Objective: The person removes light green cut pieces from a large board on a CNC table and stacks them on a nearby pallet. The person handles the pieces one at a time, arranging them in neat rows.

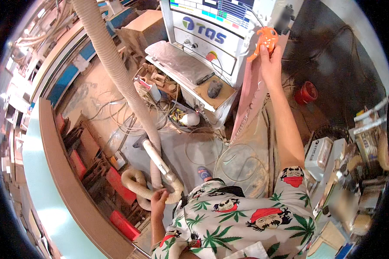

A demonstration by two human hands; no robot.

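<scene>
Beside left hand (159,197): ribbed hose (120,71), white tube (154,156); red bucket (306,93) farther right.

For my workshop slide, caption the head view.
Right hand holding an orange object, left hand beside a ribbed hose.

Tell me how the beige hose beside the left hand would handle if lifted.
The hose would probably flex easily, since it curves tightly here. Its ribbed surface suggests it isn't very slippery. The straight white pipe seemingly joined to it would likely stay stiff and might swing.
</scene>
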